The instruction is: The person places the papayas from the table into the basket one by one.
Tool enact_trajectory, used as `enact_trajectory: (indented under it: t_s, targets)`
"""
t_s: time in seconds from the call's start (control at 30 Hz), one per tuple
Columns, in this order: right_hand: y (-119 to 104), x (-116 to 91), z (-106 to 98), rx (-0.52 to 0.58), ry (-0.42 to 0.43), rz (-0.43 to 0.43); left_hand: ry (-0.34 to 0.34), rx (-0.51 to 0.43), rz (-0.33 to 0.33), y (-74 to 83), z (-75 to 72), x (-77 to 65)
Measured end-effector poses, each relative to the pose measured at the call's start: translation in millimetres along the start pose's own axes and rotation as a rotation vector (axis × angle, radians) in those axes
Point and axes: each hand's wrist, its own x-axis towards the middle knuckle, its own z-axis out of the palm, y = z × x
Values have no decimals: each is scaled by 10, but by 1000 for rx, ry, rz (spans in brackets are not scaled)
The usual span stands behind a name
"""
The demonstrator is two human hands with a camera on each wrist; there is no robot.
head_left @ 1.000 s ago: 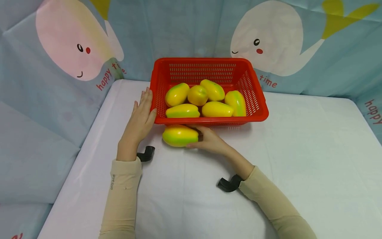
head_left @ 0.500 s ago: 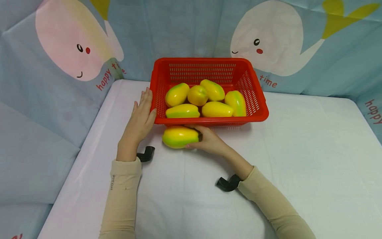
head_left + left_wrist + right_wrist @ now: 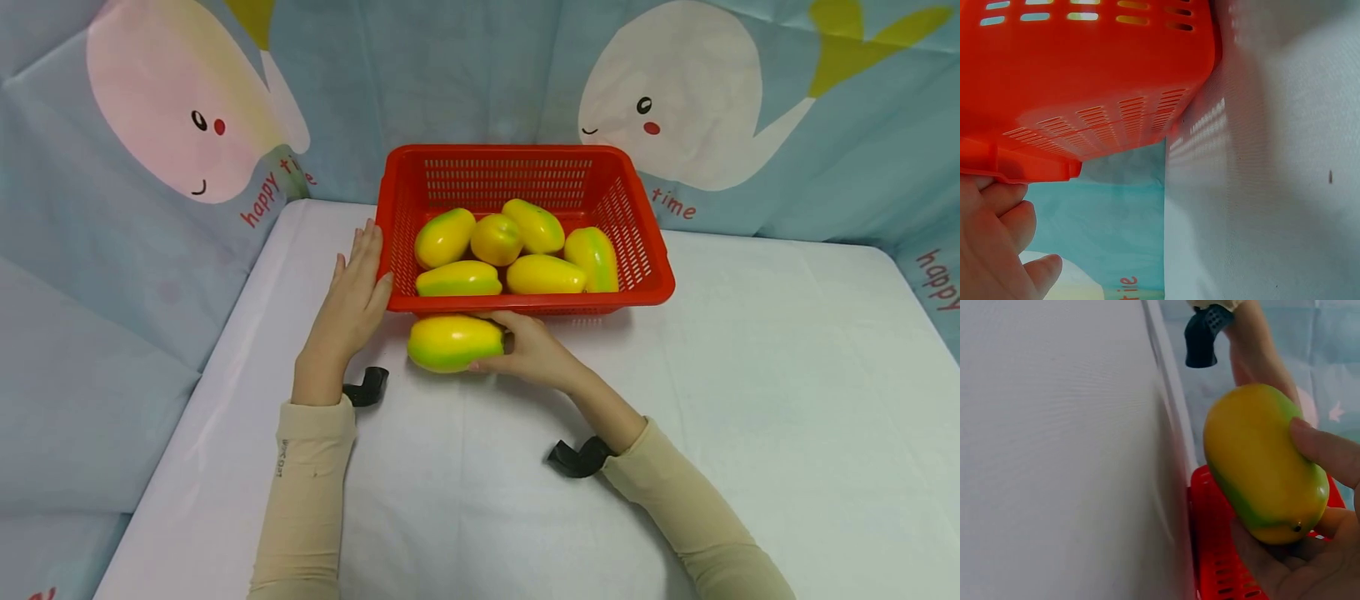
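Observation:
My right hand (image 3: 536, 354) grips a yellow-green mango (image 3: 453, 343) just in front of the red basket (image 3: 525, 303). In the right wrist view, the thumb (image 3: 1322, 447) lies on one side of the mango (image 3: 1260, 462) and the fingers curl under the other. The mango appears raised off the table. At the basket's left side, my left hand (image 3: 347, 296) rests against the rim with its fingers extended. The left wrist view shows those fingertips touching the rim (image 3: 1022, 169). Several similar mangoes (image 3: 546, 275) lie inside the basket.
A white cloth covers the table (image 3: 765, 400). Behind the basket hangs a blue curtain (image 3: 480, 75) with printed whales. A black curved piece (image 3: 367, 387) sits by the left wrist, and another black piece (image 3: 577, 458) by the right wrist.
The mango in my right hand has turned slightly, so its dark end shows less. The left hand and the basket have stayed in place.

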Motion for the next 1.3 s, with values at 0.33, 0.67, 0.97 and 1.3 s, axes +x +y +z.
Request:
enact_trajectory:
  t_s: [0.33, 0.67, 0.97, 1.3]
  targets:
    - [-95, -64, -18, 41, -45, -94, -3, 4, -11, 8, -1, -5]
    - [-213, -143, -110, 166, -6, -203, 3, -1, -3, -5, 9, 1]
    - [-292, -208, -263, 144, 47, -222, 6, -12, 4, -16, 13, 4]
    - [-327, -265, -395, 179, 123, -233, 17, -5, -2, -10, 20, 7]
